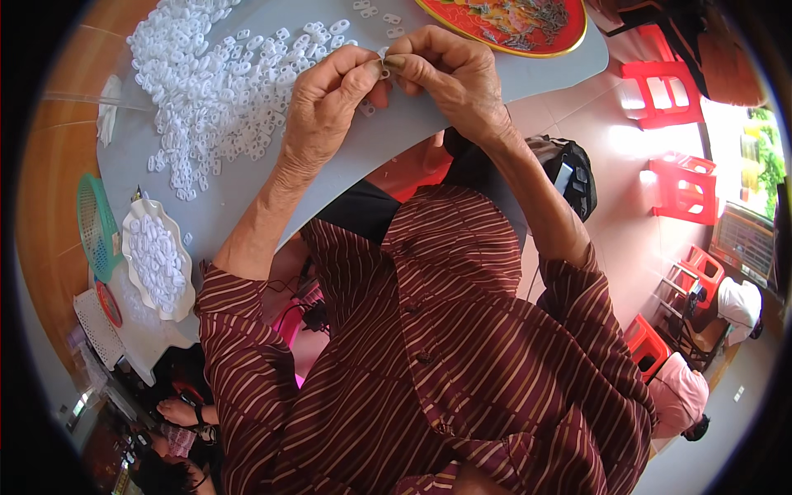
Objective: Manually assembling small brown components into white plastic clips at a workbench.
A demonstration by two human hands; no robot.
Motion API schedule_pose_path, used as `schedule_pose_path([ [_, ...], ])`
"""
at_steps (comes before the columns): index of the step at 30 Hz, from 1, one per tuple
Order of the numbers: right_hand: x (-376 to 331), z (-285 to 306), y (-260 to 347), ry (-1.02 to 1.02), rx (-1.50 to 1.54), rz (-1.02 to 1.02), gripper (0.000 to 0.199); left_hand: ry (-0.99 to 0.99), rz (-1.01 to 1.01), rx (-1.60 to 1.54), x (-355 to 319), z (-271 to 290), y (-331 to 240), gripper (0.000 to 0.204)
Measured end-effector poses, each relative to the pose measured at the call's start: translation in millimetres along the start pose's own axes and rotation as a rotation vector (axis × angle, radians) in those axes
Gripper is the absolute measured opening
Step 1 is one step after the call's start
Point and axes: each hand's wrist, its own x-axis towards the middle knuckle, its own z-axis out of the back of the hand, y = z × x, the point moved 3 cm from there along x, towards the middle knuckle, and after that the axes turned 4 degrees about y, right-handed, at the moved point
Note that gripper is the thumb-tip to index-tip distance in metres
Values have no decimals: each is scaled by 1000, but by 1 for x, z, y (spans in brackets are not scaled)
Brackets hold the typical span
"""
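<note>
Above the near edge of the grey table (528,78), my left hand (330,103) and my right hand (462,82) meet fingertip to fingertip. Both are closed in a pinch around a tiny piece with a ring-like end (385,73); its exact kind is too small to make out, and the fingers cover most of it. To the left of my hands spreads a big heap of small white plastic pieces with holes (206,99). Beyond my right hand is a red tray (569,33) with a yellow rim, holding many small metal pieces.
A white scalloped dish (186,285) full of white pieces stands at the left, beside a green basket (92,227). Red plastic stools (689,186) stand on the tiled floor at the right. Other people sit at the lower left and lower right; a dark bag (582,177) is near my right arm.
</note>
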Motion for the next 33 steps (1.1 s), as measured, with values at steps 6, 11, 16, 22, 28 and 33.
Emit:
schedule_pose_path([
  [6,-2,1,-3,-5,20,9,18,83,-10,-30,1,-2,-3,15],
  [11,1,0,0,-34,-127,18,22,56,-63,30,-1,-6,-5,13],
  [16,2,4,1,-11,-194,-70,23,12,-6,64,-1,-5,-7,14],
  [22,0,1,4,-61,-120,26,22,-8,-43,-12,-3,-5,-2,16],
  [28,-3,-3,3,-82,-113,34,18,3,-58,-23,-3,-7,0,16],
  [33,-1,-8,6,-139,-141,-33,20,0,-51,-99,-4,-8,-2,17],
])
